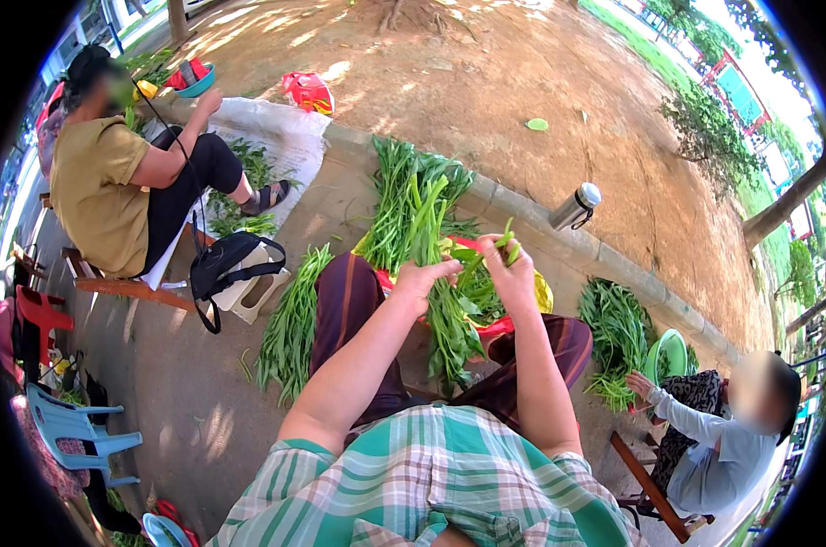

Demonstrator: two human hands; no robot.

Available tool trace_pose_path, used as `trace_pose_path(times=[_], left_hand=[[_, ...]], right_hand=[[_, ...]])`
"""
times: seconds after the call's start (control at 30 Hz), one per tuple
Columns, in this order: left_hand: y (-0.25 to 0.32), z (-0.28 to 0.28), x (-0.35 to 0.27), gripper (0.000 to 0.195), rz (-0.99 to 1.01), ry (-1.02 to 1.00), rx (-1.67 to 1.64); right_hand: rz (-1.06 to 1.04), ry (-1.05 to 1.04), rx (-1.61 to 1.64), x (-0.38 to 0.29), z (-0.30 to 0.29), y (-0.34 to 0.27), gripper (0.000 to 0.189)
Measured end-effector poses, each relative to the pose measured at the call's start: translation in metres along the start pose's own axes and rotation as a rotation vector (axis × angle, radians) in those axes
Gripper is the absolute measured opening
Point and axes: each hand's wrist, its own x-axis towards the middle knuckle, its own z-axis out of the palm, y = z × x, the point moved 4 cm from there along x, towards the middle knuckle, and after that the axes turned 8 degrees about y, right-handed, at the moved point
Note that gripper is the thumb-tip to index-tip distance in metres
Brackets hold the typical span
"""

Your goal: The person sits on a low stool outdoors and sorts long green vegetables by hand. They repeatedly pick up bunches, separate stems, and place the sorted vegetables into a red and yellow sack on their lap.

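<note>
My left hand (423,280) is closed around a bunch of long-stemmed leafy greens (447,328), whose stems point up and away while the leaves hang down between my knees. To its right, my right hand (510,270) pinches a few short green stem pieces (508,239) between thumb and fingers. Beneath my hands lies a red and yellow plastic bag (542,290) with loose greens on it. Just beyond, a large pile of greens (392,205) rests on the pavement. Another heap of greens (293,321) lies beside my left knee.
A steel flask (577,205) stands on the stone kerb (522,205). A seated person (105,191) is at left, near a black bag (232,267) on a stool. Another seated person (713,437) is at right, by a green basin (667,355) and more greens (614,335).
</note>
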Motion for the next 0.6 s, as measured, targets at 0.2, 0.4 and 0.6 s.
trace_pose_path(times=[0.2, 0.4, 0.6], left_hand=[[0.019, -0.028, 0.004, 0.024, 0.043, 0.055, 0.007], [0.026, -0.05, 0.007, 0.022, 0.045, 0.074, -0.031], [0.023, -0.043, 0.005, 0.022, 0.047, 0.052, -0.013]], right_hand=[[0.262, 0.351, 0.289, 0.035, -0.068, 0.012, 0.028], [0.234, 0.435, 0.626, 0.052, -0.127, 0.019, 0.029], [0.131, 0.408, 0.48, 0.056, -0.149, 0.02, 0.034]])
